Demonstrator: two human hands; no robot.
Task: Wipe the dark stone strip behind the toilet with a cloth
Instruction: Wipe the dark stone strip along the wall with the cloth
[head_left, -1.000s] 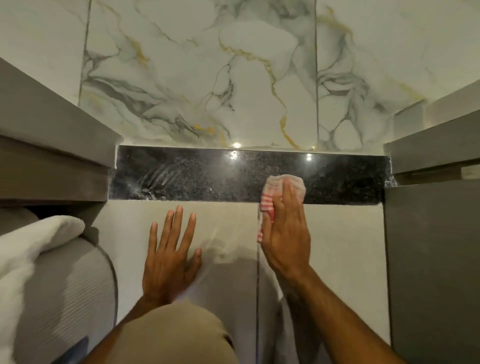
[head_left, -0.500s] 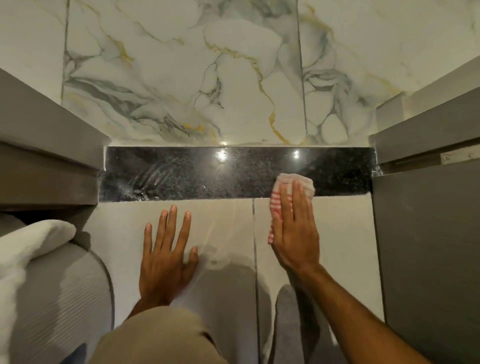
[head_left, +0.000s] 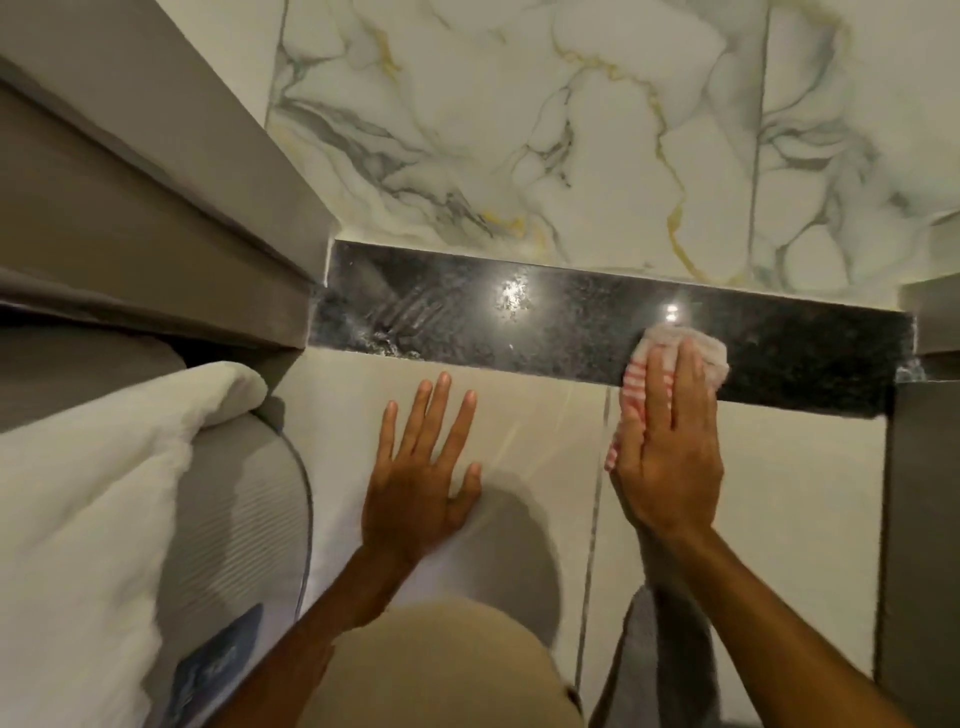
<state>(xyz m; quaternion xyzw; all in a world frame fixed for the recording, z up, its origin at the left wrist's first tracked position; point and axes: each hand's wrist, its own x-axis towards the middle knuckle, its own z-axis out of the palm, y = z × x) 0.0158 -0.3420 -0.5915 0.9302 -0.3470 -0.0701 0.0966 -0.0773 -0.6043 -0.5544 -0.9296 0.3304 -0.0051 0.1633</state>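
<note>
Right now the right hand (head_left: 667, 447) lies flat with its fingers straight, pressing a red-and-white striped cloth (head_left: 675, 358) against the dark stone strip (head_left: 545, 327), near the strip's right end. Part of the cloth hangs below the strip's lower edge, over the pale tile (head_left: 795, 493). Meanwhile the left hand (head_left: 415, 478) is open, fingers spread, palm flat on the pale tile below the strip and holding nothing. Streaky smears show on the left part of the strip. Above it rises a veined marble wall (head_left: 519, 130). A white towel (head_left: 88, 493) lies at the far left.
</note>
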